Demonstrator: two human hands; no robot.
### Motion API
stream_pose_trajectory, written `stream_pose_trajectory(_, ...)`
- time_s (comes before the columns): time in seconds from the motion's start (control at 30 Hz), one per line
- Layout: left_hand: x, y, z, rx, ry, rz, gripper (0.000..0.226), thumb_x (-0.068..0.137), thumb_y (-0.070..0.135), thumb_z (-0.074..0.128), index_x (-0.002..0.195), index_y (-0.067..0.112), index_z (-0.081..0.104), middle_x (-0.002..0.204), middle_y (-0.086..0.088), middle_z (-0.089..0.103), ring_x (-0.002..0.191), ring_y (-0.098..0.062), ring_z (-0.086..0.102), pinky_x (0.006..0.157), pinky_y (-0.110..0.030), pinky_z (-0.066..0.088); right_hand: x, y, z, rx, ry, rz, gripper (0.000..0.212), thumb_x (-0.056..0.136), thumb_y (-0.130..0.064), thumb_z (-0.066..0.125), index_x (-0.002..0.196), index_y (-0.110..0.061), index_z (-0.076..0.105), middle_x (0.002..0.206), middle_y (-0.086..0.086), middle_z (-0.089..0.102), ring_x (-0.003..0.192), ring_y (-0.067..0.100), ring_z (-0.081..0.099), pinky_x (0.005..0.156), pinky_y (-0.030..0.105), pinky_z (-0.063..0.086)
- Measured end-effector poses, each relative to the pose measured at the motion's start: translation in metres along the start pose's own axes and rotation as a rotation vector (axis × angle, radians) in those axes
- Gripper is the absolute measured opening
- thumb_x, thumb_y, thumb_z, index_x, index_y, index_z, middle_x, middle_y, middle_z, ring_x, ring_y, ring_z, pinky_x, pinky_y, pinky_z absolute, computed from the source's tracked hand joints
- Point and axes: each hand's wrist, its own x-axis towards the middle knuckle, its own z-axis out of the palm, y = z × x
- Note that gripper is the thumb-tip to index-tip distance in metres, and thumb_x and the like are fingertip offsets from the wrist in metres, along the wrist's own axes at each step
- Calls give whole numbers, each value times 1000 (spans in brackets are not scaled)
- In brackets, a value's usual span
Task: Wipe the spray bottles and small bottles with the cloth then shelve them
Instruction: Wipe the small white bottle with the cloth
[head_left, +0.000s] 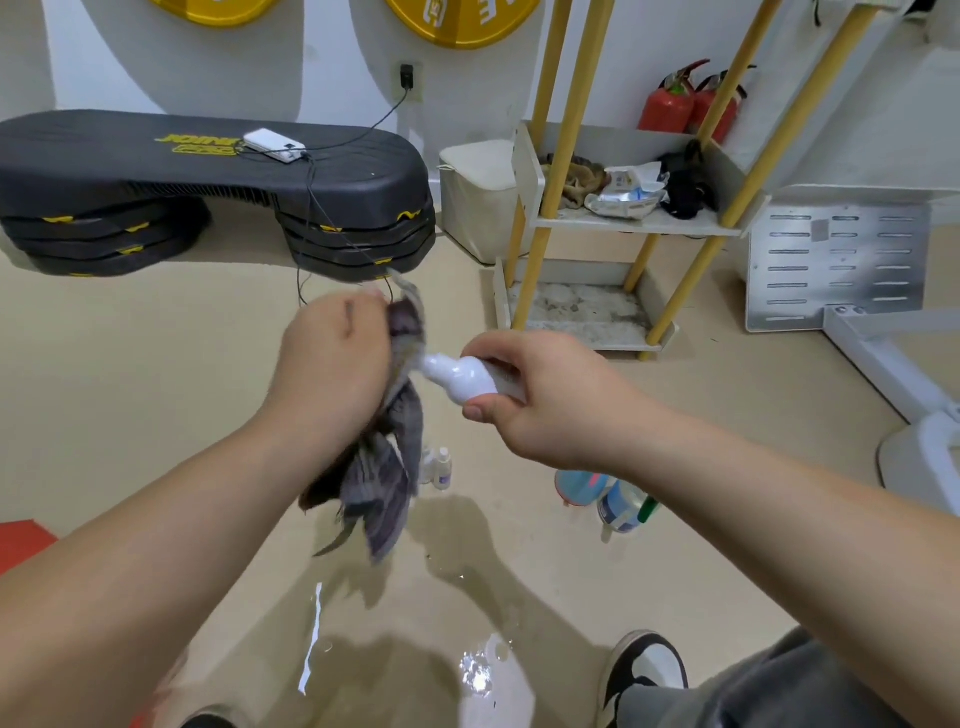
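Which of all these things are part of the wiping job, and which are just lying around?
In the job: grey cloth in left hand, white bottle in right hand, small floor bottles, blue bottles, shelf rack.
Lying about: black step platform, charging device, red fire extinguishers, white bin.

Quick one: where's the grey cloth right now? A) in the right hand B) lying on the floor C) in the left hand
C: the left hand grips the grey cloth against the narrow end of the white bottle, which the right hand holds.
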Motion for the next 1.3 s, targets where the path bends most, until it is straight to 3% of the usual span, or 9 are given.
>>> stream_pose_trajectory(0.13, 4, 0, -16, -202, 161, 67, 45, 112, 30, 35, 74, 12, 52, 68, -2, 55, 56, -4, 46, 53, -19, 39, -1, 10, -1, 270, -27, 112, 12, 95, -36, 70, 102, -27, 69, 91, 3, 71, 85, 28, 66, 74, 41, 57)
stream_pose_trajectory(0.27, -10, -6, -9, -234, 54, 289, 50, 109, 50, 32, 92, 15, 63, 86, -8, 72, 83, -28, 69, 76, -46, 55, -2, 17, 5, 409, -43, 149, 15, 93, -36, 70, 100, -23, 72, 95, 5, 76, 96, 29, 71, 89, 53, 60)
stream_pose_trajectory(0.43, -17, -5, 4, -92, -104, 600, 39, 111, 33, 38, 124, 11, 68, 122, 1, 66, 116, -9, 60, 100, -29, 47, -6, 0, 5, 609, -28, -35, 15, 100, -8, 58, 108, -7, 71, 103, 18, 76, 104, 38, 70, 95, 58, 55)
stream_pose_trajectory(0.6, -33, 8, 13, -417, -205, 124, 54, 101, 58, 43, 152, 45, 36, 126, 16, 66, 114, 6, 62, 99, -16, 48, -10, -9, 2, 657, -37, -58, 22, 98, 5, 55, 112, -3, 70, 105, 22, 74, 104, 35, 72, 93, 58, 56)
stream_pose_trajectory(0.73, -56, 21, 25, -586, -268, -225, 52, 100, 68, 27, 131, 38, 56, 93, -7, 75, 77, -37, 71, 65, -36, 58, -11, -6, 6, 719, 7, 35, 22, 97, 5, 53, 107, -3, 71, 102, 29, 71, 89, 31, 71, 90, 64, 55)
stream_pose_trajectory(0.8, -68, 20, 32, -588, -304, -343, 51, 105, 65, 22, 128, 41, 60, 95, -15, 76, 75, -36, 73, 63, -42, 58, -9, -4, 8, 774, 48, 98, 21, 102, -1, 54, 108, -7, 73, 100, 20, 77, 95, 27, 75, 95, 57, 57)
stream_pose_trajectory(1.03, -78, 8, 50, -788, -391, -554, 47, 106, 59, 39, 110, 29, 75, 107, -3, 81, 105, -23, 77, 103, -52, 55, -1, -8, 9, 876, 31, 242, 15, 101, -21, 68, 113, -16, 74, 107, 8, 79, 92, 20, 75, 89, 37, 59)
stream_pose_trajectory(1.17, -54, 14, 40, -777, -239, -546, 42, 110, 33, 45, 86, 25, 78, 91, -5, 81, 82, -21, 77, 83, -40, 57, 2, -12, 9, 877, 16, 240, 19, 97, -20, 72, 116, -15, 73, 114, 19, 74, 89, 18, 68, 86, 37, 58)
stream_pose_trajectory(1.3, -39, 17, 27, -646, -149, -393, 49, 100, 68, 42, 112, 33, 72, 107, 0, 79, 90, -25, 76, 85, -42, 59, -3, -18, 13, 790, -85, 247, 16, 102, -25, 66, 106, -11, 71, 99, 16, 74, 77, 10, 64, 70, 29, 55)
